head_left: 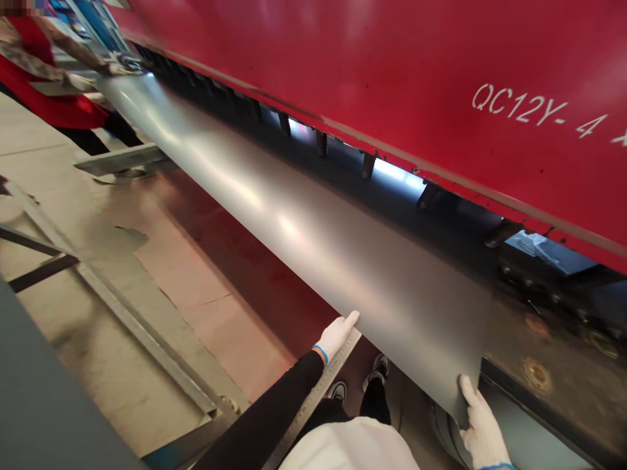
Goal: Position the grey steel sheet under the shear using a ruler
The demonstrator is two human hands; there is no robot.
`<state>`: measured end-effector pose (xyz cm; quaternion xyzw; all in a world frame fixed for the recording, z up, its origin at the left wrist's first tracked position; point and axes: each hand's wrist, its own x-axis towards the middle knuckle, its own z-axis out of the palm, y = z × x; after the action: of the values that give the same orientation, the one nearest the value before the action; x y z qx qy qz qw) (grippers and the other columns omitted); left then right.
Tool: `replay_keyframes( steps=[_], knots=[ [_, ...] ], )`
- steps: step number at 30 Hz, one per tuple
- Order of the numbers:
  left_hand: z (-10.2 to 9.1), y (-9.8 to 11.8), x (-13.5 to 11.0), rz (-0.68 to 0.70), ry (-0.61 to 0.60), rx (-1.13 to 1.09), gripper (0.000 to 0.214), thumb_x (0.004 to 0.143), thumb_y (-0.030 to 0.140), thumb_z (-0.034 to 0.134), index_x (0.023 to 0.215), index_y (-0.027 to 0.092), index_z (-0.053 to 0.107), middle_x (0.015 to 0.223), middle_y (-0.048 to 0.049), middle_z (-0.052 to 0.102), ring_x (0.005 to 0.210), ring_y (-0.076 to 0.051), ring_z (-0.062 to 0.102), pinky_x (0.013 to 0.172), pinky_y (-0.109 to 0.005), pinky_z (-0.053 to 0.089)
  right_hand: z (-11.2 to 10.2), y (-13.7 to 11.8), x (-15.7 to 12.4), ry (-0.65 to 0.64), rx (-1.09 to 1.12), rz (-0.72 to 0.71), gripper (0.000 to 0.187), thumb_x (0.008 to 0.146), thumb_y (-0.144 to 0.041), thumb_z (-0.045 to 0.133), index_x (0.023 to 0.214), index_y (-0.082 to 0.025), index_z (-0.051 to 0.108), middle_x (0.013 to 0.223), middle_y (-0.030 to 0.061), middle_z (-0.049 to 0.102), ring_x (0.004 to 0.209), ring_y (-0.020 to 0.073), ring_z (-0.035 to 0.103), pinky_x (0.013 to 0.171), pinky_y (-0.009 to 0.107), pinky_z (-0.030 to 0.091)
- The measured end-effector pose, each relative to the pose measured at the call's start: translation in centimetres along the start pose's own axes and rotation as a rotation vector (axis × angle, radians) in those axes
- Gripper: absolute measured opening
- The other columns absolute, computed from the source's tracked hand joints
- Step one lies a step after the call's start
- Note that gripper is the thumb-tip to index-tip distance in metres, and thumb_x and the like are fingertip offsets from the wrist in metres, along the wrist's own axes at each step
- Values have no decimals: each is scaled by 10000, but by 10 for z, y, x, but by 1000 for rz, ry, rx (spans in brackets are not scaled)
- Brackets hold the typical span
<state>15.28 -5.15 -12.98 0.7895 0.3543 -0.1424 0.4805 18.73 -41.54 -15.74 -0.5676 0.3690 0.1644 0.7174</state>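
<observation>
- Metal sheet (304, 228): 1 long grey sheet, lying along the red machine (392, 72) from far left to near right.
- Left hand (337, 334) is gloved, fingers straight out, touching the near edge with 1 ruler (313, 398) under it.
- Right hand (482, 427) pinches the near right corner.
- The thin edge could cut a finger, or the bendy sheet could slip and sag.
- 1 other person (53, 72) holds the far end.

Floor (98, 352): bare concrete, crossed by steel rails (122, 313).
Machine housing (392, 72): painted red, marked "QC12Y-4".
Light: glimpsed beneath the housing.
</observation>
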Motion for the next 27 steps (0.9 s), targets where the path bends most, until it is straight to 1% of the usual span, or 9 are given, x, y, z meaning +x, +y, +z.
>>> replay_keyframes(
  steps=[4,8,11,15,17,20,23,27],
  knots=[
    [4,3,0,14,8,-10,630,880,820,337,776,233,539,912,-111,708,947,-322,658,891,-401,460,-3,-1,7,16,-71,20,755,427,-511,947,1120,-316,721,1145,54,720,979,259,676,719,390,559],
    [7,-1,3,31,9,-11,630,887,814,334,764,232,542,892,-108,703,935,-327,655,880,-406,456,-5,1,12,44,-102,24,772,456,-599,925,1150,-341,706,1135,25,724,907,209,663,667,324,509],
    [9,-3,7,32,14,-29,641,882,822,345,772,228,557,892,-103,708,939,-327,662,880,-398,463,-4,2,13,30,-87,20,731,494,-608,912,1148,-349,710,1107,21,732,875,210,666,653,321,499],
    [12,-5,14,30,20,-22,661,874,835,344,772,225,574,874,-102,712,914,-326,672,872,-393,478,-4,0,15,32,-87,9,717,474,-547,933,1127,-337,722,1105,21,731,891,203,664,662,307,498],
    [13,-4,16,32,22,-16,666,874,831,343,777,221,593,877,-105,721,906,-323,675,869,-389,485,-3,0,17,29,-84,8,737,464,-548,938,1134,-332,722,1115,19,728,914,196,659,683,301,503],
    [12,-1,18,32,31,-9,665,873,820,360,790,214,620,872,-108,730,900,-319,680,865,-376,495,-2,-2,21,35,-88,15,772,448,-584,937,1147,-336,721,1131,21,725,931,197,657,704,308,511],
    [12,5,17,25,36,3,658,876,815,364,793,214,619,858,-103,726,908,-315,681,867,-368,498,-2,-3,26,48,-105,24,773,457,-639,915,1144,-346,720,1158,30,722,918,205,661,656,306,487],
    [14,13,17,-6,30,5,626,880,798,386,801,215,598,885,-105,723,928,-317,678,867,-377,493,-4,-5,31,42,-98,24,774,456,-610,925,1152,-344,715,1166,38,722,919,218,668,666,322,498]
  ],
)
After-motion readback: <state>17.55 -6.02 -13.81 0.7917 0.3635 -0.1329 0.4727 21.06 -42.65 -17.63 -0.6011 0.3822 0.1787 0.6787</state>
